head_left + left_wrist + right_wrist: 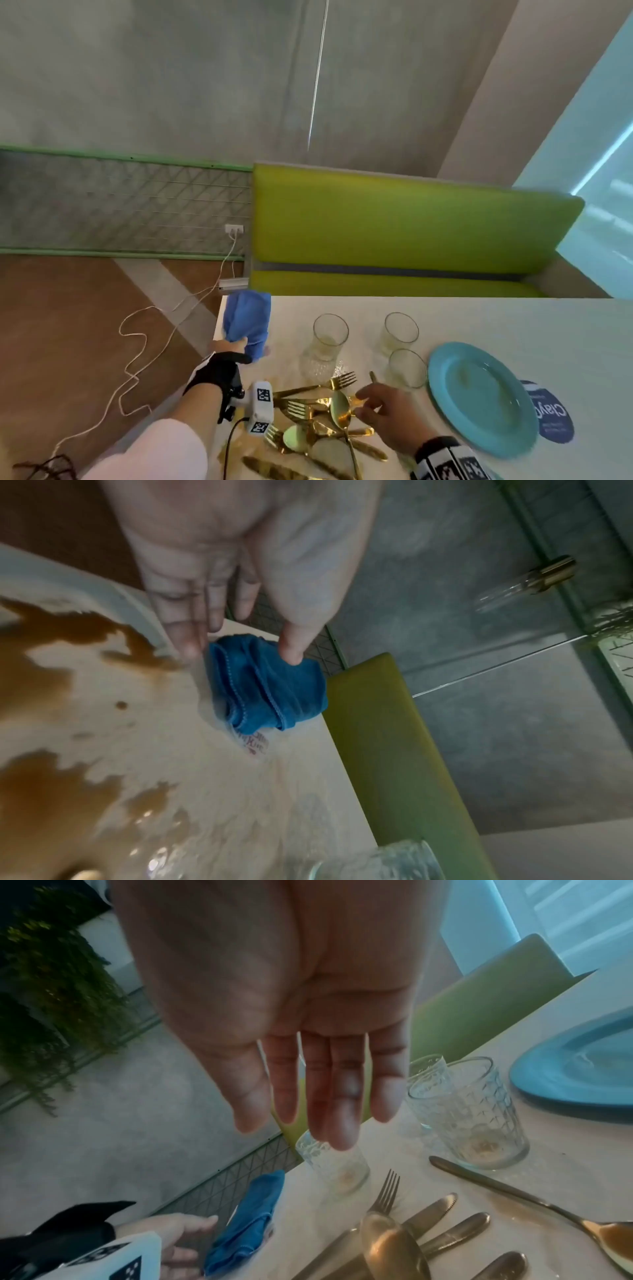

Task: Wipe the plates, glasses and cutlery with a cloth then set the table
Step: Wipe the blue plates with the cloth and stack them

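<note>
Cloth (267,685) seemingly at left-hand fingertips (291,653)

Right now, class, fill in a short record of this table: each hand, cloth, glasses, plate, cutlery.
left hand: fingers straight, thumb touching the cloth
right hand: open, over the cutlery, holding nothing
cloth: blue, bunched at the table corner
glasses: three, upright, empty
plate: blue, beside the glasses
cutlery: gold, piled loosely

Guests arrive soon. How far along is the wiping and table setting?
Barely started. Nothing looks done: the gold cutlery lies heaped, three glasses cluster beside the blue plate. In hand: the left hand reaches the blue cloth; the right hand hovers open over the cutlery. All wiping and setting remains.
</note>
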